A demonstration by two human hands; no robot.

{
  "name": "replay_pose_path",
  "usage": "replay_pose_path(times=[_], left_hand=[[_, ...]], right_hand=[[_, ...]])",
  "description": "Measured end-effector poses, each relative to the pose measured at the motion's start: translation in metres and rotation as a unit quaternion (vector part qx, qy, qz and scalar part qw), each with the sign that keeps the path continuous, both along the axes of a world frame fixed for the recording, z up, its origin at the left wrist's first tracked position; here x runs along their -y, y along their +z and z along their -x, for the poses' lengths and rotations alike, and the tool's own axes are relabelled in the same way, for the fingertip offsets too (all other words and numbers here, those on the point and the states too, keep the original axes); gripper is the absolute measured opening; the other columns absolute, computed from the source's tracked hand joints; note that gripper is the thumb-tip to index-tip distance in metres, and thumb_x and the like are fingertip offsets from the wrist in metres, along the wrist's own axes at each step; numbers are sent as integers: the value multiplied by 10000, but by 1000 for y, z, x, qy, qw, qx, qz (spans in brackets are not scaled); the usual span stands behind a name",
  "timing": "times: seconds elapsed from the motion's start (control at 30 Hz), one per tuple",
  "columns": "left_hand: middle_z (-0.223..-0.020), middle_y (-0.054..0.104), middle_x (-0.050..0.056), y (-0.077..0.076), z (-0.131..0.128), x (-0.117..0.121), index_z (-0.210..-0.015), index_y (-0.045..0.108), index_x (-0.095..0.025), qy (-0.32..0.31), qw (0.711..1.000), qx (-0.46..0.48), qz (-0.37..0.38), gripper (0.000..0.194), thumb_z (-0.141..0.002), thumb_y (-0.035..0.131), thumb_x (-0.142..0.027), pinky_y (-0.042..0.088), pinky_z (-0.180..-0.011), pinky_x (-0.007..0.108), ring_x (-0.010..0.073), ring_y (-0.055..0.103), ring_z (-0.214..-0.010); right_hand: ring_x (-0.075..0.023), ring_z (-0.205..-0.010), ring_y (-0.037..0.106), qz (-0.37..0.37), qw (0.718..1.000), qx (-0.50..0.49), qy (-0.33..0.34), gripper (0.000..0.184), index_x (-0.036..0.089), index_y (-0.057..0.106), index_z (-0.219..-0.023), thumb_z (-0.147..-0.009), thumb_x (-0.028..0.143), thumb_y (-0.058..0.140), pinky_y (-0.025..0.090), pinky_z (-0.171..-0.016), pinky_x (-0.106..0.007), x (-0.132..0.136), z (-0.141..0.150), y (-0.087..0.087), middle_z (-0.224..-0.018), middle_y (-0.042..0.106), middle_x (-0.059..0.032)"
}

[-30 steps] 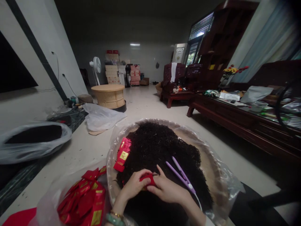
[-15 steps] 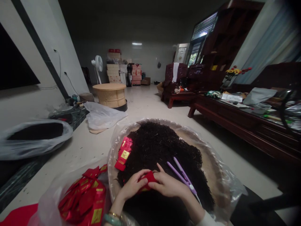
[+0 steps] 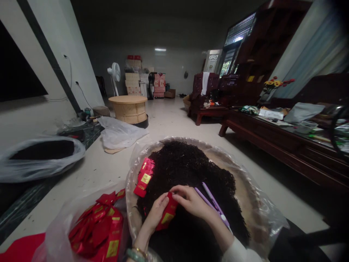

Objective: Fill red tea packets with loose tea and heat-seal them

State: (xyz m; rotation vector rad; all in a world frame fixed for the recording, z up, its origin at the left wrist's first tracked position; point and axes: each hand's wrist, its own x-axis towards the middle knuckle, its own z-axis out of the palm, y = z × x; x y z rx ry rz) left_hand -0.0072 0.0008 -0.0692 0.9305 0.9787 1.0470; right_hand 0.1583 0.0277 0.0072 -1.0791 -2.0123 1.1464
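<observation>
A small red packet [image 3: 168,214] with a gold label stands up between my hands over the dark loose tea leaves [image 3: 185,163]. My left hand [image 3: 156,212] grips its left side near the top, thumb along the edge. At the packet's top corner my right hand [image 3: 189,199] pinches with thumb and bent fingers. The leaves are heaped in a wide round basket [image 3: 247,185] lined with clear plastic. To the right of my right hand a purple hair straightener [image 3: 215,205] lies on the leaves, its jaws apart. More flat red packets [image 3: 144,177] rest at the basket's left rim.
A clear plastic bag of red packets [image 3: 95,233] sits left of the basket. Farther left is an open bag of dark leaves [image 3: 45,150]. A long dark wooden table [image 3: 261,134] runs along the right. Ahead stand a round wooden table [image 3: 128,105] and a white fan [image 3: 116,72].
The packet has come upright, so more of its label shows. My right hand has moved up to its top corner, its fingers now curled in. The hair straightener lies where it was.
</observation>
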Motion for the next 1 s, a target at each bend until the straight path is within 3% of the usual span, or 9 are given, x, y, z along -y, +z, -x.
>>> replay_pose_path(times=[0.1, 0.23, 0.37, 0.43, 0.5, 0.57, 0.73, 0.87, 1.0], left_hand=[[-1078, 676, 86, 2, -2, 0, -1098, 625, -190, 30, 998, -32, -45, 559, -743, 594, -621, 485, -843, 354, 251, 626, -977], [-1050, 675, 69, 6, -3, 0, -1059, 599, -196, 50, 992, -89, -70, 505, -782, 538, -614, 472, -865, 348, 243, 617, -989], [-1063, 679, 85, 9, 1, 2, -1074, 584, -184, 35, 984, -149, -91, 489, -833, 446, -587, 461, -900, 353, 244, 614, -1025], [-1130, 669, 97, 9, 4, 5, -1174, 552, -195, 20, 969, -215, -123, 492, -808, 525, -523, 452, -928, 374, 255, 604, -1070], [-1199, 645, 103, 8, 4, 10, -1261, 509, -223, 33, 926, -327, -184, 609, -710, 674, -423, 442, -949, 423, 283, 592, -1094], [-1218, 635, 110, 4, -1, 14, -1287, 499, -229, 78, 858, -434, -264, 697, -637, 740, -310, 444, -934, 466, 309, 592, -1076], [-1117, 677, 125, -11, -15, 18, -1267, 502, -168, 207, 719, -550, -371, 585, -700, 636, -127, 468, -858, 438, 291, 620, -996], [-1155, 659, 127, -14, -18, 19, -1203, 548, -165, 257, 673, -579, -383, 544, -672, 641, -88, 443, -887, 444, 309, 580, -1046], [-1060, 680, 105, -12, -17, 18, -1129, 606, -176, 265, 666, -598, -359, 499, -644, 680, -84, 446, -836, 434, 297, 576, -956]], right_hand=[[-146, -637, 611, 19, 1000, 10, -22, 136, 203, 577, -864, -750, 219, 648, 439, -592, -228, 0, 5, -7, -662, 676, 35], [-121, -605, 552, 32, 997, 37, -64, 185, 190, 553, -716, -643, 153, 719, 373, -556, -198, -1, 9, -16, -616, 607, 62], [-105, -574, 495, 16, 997, 71, -20, 171, 174, 558, -604, -742, 216, 650, 341, -547, -196, -1, 4, -15, -558, 547, 59], [-106, -572, 479, -10, 998, 64, -23, 183, 180, 548, -636, -804, 245, 580, 325, -528, -198, -2, 2, -15, -574, 535, 54], [-110, -571, 473, -37, 996, 58, -48, 197, 191, 522, -662, -842, 270, 526, 313, -513, -204, -2, 2, -16, -595, 527, 49], [-117, -564, 476, -55, 994, 60, -74, 228, 203, 489, -661, -867, 300, 489, 314, -512, -215, -3, 4, -18, -596, 516, 45], [-139, -580, 523, -68, 991, 64, -93, 260, 221, 487, -689, -911, 330, 404, 368, -557, -244, -2, 13, -23, -620, 544, 26], [-151, -604, 562, -51, 990, 67, -112, 220, 225, 519, -775, -915, 321, 378, 390, -567, -254, -1, 16, -30, -671, 598, 10], [-156, -607, 576, -38, 992, 25, -122, 219, 219, 514, -760, -896, 344, 397, 424, -576, -262, -5, 19, -39, -671, 616, 0]])
